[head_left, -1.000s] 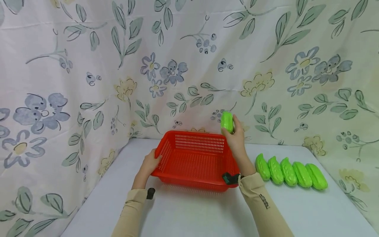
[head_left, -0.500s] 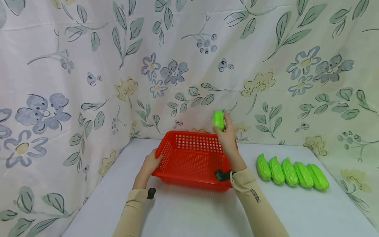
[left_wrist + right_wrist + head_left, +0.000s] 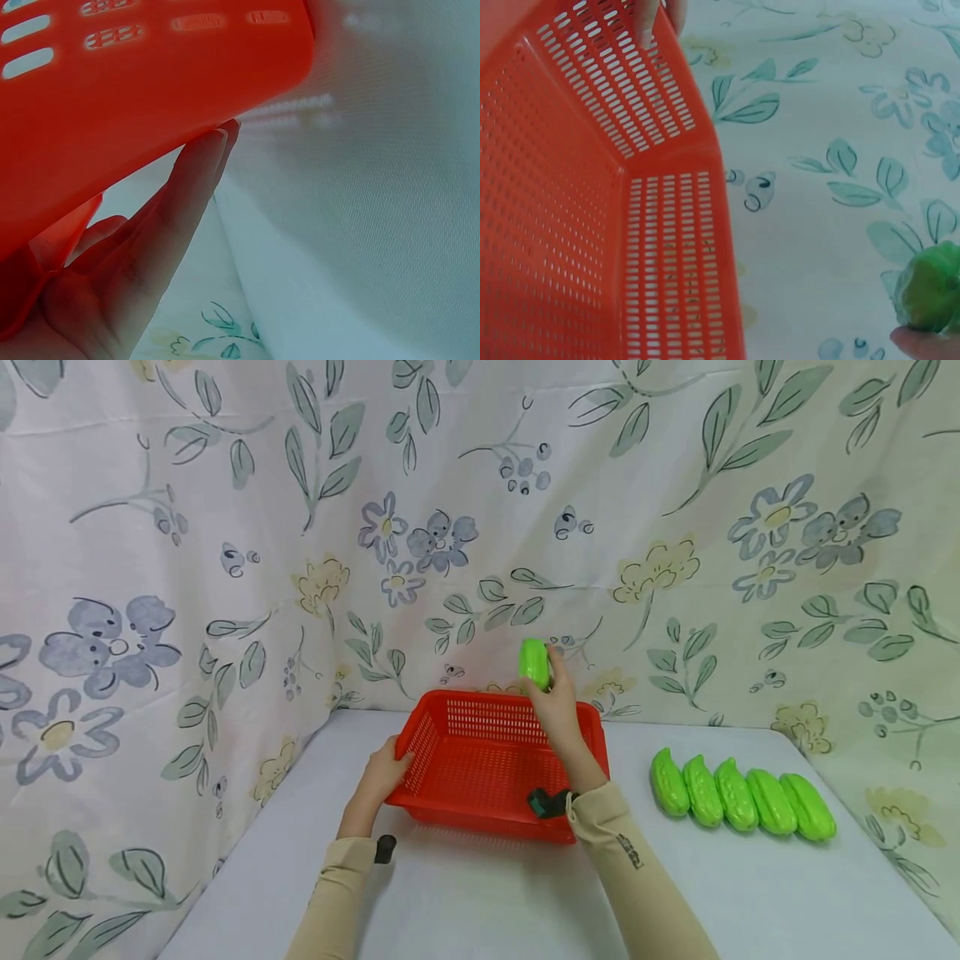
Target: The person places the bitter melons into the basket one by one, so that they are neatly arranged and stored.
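The fingers and thumb of the right hand (image 3: 555,700) pinch a glossy green vegetable (image 3: 534,662), thumb on the near side, holding it upright in the air. From the head view it shows just above the far rim of the red basket (image 3: 480,772), against the cloth behind; the right wrist view shows it apart from the basket's wall.

The left hand (image 3: 385,772) grips the basket's left edge, thumb over the rim and fingers along the outside, as the left wrist view also shows. The basket sits on a white table (image 3: 465,902), its meshed floor and sides facing up to me.

Well to the right of it, five more green vegetables (image 3: 736,797) lie side by side in a slanting row. Beige sleeves (image 3: 645,885) cover both forearms, and a flower-and-leaf printed cloth (image 3: 465,410) hangs behind everything.
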The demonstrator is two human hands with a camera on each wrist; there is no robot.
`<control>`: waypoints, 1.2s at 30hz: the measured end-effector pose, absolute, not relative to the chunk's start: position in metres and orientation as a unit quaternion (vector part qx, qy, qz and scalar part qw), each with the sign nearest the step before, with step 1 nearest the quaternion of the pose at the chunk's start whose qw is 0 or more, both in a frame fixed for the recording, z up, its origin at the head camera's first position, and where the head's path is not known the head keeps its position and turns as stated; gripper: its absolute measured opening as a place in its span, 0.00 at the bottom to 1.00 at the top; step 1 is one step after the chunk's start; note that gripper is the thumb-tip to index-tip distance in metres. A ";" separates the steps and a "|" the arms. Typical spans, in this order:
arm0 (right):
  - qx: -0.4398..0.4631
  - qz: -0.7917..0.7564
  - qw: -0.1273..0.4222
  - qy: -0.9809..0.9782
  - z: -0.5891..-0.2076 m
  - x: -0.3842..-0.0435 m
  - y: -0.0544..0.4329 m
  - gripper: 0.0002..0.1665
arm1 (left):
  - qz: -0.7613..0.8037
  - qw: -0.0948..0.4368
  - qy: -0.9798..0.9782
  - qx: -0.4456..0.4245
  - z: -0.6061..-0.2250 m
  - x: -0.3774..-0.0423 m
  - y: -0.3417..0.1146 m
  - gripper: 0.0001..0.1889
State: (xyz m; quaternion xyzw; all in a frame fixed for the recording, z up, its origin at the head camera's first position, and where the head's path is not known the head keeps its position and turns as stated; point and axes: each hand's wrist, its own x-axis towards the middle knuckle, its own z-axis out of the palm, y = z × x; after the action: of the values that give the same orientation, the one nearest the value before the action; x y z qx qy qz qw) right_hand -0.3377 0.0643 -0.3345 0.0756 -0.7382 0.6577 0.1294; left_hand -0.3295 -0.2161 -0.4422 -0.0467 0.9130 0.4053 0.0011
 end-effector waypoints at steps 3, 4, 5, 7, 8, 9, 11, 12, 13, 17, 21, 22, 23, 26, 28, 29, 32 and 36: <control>0.075 0.661 0.120 -0.737 -0.335 -0.337 0.059 0.43 | 0.403 0.000 0.914 -0.048 -0.443 -0.330 -0.217 0.27; 0.074 0.662 0.116 -0.737 -0.335 -0.337 0.057 0.43 | 0.402 0.001 0.914 -0.049 -0.443 -0.330 -0.217 0.27; 0.071 0.662 0.112 -0.737 -0.335 -0.337 0.055 0.43 | 0.402 0.001 0.914 -0.049 -0.443 -0.330 -0.217 0.27; 0.069 0.661 0.106 -0.740 -0.336 -0.338 0.051 0.43 | 0.402 0.003 0.914 -0.051 -0.443 -0.330 -0.217 0.27; 0.069 0.661 0.103 -0.740 -0.337 -0.338 0.049 0.43 | 0.403 0.003 0.914 -0.051 -0.443 -0.330 -0.217 0.27; 0.067 0.662 0.099 -0.740 -0.337 -0.339 0.047 0.43 | 0.402 0.003 0.914 -0.051 -0.443 -0.330 -0.217 0.27; 0.069 0.665 0.093 -0.737 -0.338 -0.339 0.043 0.44 | 0.401 0.001 0.915 -0.050 -0.443 -0.330 -0.217 0.28; 0.071 0.668 0.091 -0.735 -0.339 -0.339 0.041 0.44 | 0.400 0.001 0.915 -0.050 -0.443 -0.330 -0.217 0.27; 0.071 0.671 0.088 -0.733 -0.340 -0.339 0.039 0.44 | 0.398 0.000 0.916 -0.048 -0.442 -0.329 -0.217 0.27; 0.076 0.672 0.094 -0.731 -0.342 -0.337 0.031 0.43 | 0.397 0.000 0.917 -0.048 -0.442 -0.329 -0.216 0.27; 0.078 0.667 0.098 -0.735 -0.344 -0.336 0.022 0.43 | 0.400 0.000 0.915 -0.047 -0.442 -0.329 -0.216 0.27; 0.079 0.670 0.096 -0.732 -0.344 -0.336 0.020 0.43 | 0.401 0.000 0.915 -0.047 -0.442 -0.330 -0.216 0.27; 0.077 0.671 0.093 -0.732 -0.344 -0.336 0.019 0.43 | 0.401 0.000 0.915 -0.046 -0.442 -0.330 -0.216 0.26; 0.074 0.672 0.087 -0.732 -0.346 -0.337 0.014 0.43 | 0.402 0.000 0.914 -0.048 -0.442 -0.330 -0.215 0.26; 0.073 0.671 0.086 -0.733 -0.347 -0.337 0.010 0.43 | 0.403 0.001 0.914 -0.050 -0.441 -0.330 -0.215 0.26; 0.073 0.670 0.085 -0.734 -0.348 -0.337 0.007 0.43 | 0.403 0.000 0.914 -0.048 -0.441 -0.330 -0.215 0.26; 0.079 0.673 0.082 -0.731 -0.351 -0.338 0.000 0.43 | 0.405 0.001 0.913 -0.051 -0.440 -0.329 -0.215 0.27; 0.091 0.674 0.079 -0.729 -0.355 -0.338 -0.009 0.43 | 0.406 0.002 0.913 -0.049 -0.440 -0.328 -0.216 0.27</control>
State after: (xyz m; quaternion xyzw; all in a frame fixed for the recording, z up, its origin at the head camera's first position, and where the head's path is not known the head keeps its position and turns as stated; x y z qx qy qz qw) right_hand -0.3383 -0.0091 -0.3547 0.0914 -0.7289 0.6738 0.0791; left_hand -0.3285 -0.2157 -0.4403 -0.0491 0.9125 0.4060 0.0021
